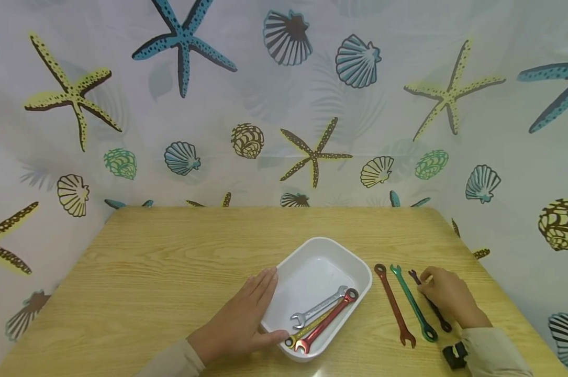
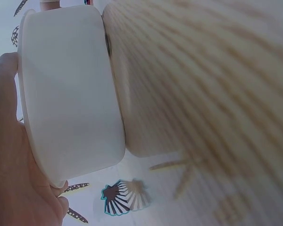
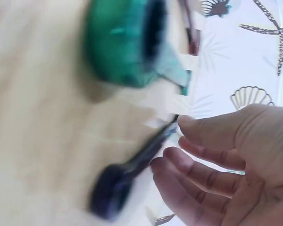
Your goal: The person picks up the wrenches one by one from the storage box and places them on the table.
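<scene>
A white tray [image 1: 288,266] stands on the wooden table. In it lie a silver wrench [image 1: 319,308], a yellow wrench [image 1: 312,328] and a red wrench [image 1: 328,320]. My left hand [image 1: 246,319] rests against the tray's left side, fingers straight, thumb over the rim near the close corner. At the right, a dark purple wrench [image 1: 435,310] lies on the table. My right hand [image 1: 448,296] is over its upper part, fingers loosely bent. In the right wrist view the fingertips are beside the wrench shaft [image 3: 148,153], with a gap between thumb and fingers.
Between tray and right hand lie a dark red wrench [image 1: 393,303] and a green wrench [image 1: 412,299], roughly side by side. A black strap piece [image 1: 455,356] is by the right sleeve. A cloth [image 1: 260,104] printed with starfish and shells surrounds the table.
</scene>
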